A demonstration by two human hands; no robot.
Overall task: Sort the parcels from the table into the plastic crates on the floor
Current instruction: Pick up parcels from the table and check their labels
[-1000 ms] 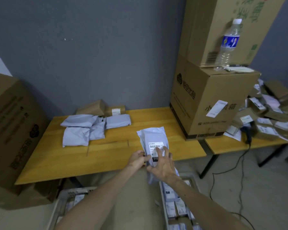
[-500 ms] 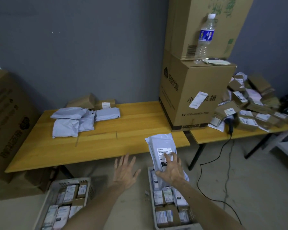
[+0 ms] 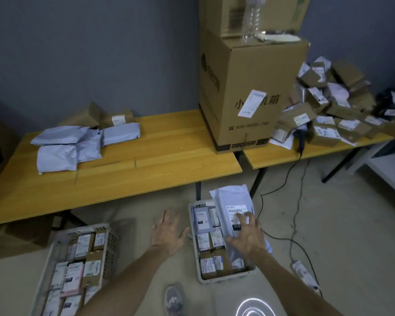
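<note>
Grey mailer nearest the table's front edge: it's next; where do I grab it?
Probably pinch the grey mailer by its front edge, from your side of the table: it lies flat, that edge free, other mailers crowding its back and right.

Dim, flat indoor light; soft shadow beneath yellow wooden table (image 3: 169,169); wide-angle bending at frame edges; slight overall blur; white ring-shaped glare (image 3: 252,307) at bottom.
</note>
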